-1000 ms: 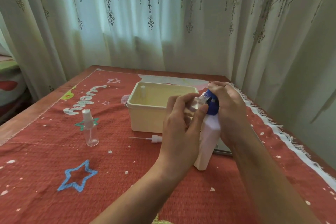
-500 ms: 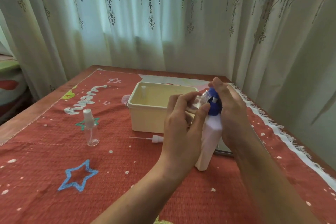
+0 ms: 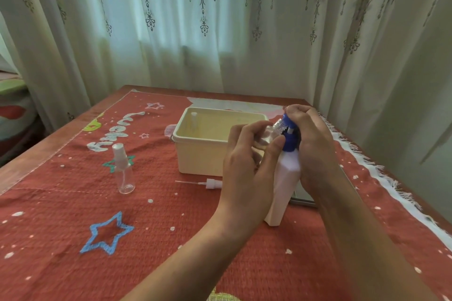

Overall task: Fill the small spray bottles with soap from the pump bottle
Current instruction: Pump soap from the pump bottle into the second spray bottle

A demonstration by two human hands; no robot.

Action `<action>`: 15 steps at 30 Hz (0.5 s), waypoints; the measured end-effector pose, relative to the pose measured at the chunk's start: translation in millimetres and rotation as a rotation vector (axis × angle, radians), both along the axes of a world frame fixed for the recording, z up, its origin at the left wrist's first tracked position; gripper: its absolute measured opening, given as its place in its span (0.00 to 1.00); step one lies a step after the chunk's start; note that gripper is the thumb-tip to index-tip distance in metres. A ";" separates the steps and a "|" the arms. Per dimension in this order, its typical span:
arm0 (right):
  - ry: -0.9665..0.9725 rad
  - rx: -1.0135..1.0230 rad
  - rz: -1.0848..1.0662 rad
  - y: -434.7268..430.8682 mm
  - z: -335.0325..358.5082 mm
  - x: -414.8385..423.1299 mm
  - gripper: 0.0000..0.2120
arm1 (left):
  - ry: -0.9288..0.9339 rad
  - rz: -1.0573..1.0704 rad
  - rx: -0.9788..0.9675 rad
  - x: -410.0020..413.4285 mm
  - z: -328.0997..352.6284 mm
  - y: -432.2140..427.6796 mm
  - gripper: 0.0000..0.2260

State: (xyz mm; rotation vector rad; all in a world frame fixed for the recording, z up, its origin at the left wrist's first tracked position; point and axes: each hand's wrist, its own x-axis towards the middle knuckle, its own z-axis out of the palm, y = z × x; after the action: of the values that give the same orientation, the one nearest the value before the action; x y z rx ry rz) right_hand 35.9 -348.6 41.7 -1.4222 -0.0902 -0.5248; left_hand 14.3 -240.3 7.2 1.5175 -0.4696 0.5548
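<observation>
Small capped clear plastic spray bottle [image 3: 123, 173] stands well left of the grip; nearer lies a loose white spray head [image 3: 210, 183], beside a cream plastic tub [image 3: 203, 154]. Left hand [image 3: 247, 171] grasps the uncapped clear bottle [image 3: 267, 135], tilted, neck at the blue spout of the white pump bottle [image 3: 285, 178]; right hand [image 3: 315, 149] grasps its pump head. Filling seems in hand; next needs steady presses, neck aligned. Room to move lies left over the bench [image 3: 171, 227]; its fringed edge runs close right.

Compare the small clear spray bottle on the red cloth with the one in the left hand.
The standing clear plastic bottle is upright, capped, untouched; the held clear bottle is tilted, uncapped, gripped by the left hand, neck at the blue pump head. Both are small, transparent.
</observation>
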 end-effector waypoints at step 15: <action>0.025 -0.009 0.017 -0.3 0.4 2.6 0.13 | 0.018 -0.008 0.002 0.7 -1.6 0.7 0.11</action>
State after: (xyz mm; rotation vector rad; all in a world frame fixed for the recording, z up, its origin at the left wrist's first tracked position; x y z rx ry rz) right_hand 38.4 -349.0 42.1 -1.4353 -0.0844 -0.4932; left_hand 15.1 -239.6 5.6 1.5213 -0.4619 0.5339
